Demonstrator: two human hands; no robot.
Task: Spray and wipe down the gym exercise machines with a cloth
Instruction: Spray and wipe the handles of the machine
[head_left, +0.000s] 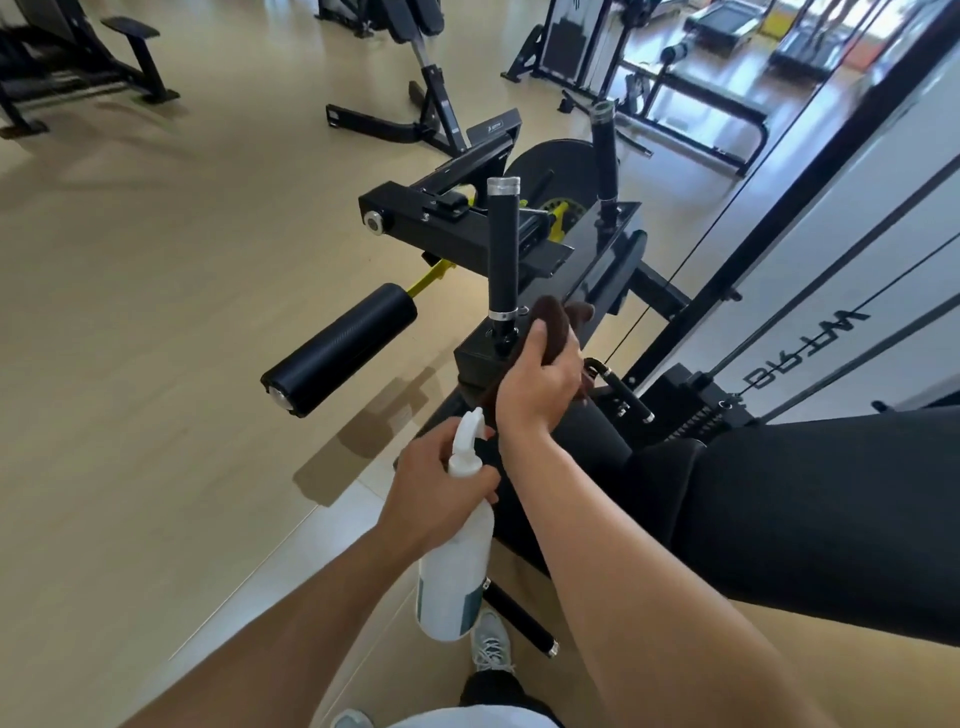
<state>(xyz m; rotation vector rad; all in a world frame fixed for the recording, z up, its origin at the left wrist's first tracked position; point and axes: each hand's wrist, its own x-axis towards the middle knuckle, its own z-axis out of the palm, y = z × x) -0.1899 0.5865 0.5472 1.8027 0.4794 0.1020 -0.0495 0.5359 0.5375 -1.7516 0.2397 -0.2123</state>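
Observation:
A black exercise machine (467, 228) stands in front of me, with two upright black handles and a padded roller (340, 349) sticking out to the left. My right hand (540, 384) grips a dark brown cloth (558, 319) and holds it against the black frame just right of the near handle's (503, 249) base. My left hand (436, 493) grips the neck of a white spray bottle (457, 566), held low beside the black seat pad (779, 514), its nozzle pointing up and away.
A white weight-stack cover with cables (810, 291) rises on the right. Other black benches and racks (426, 78) stand further back on the light wood floor (156, 312). A short black bar (519, 618) juts out low near my shoe (491, 644).

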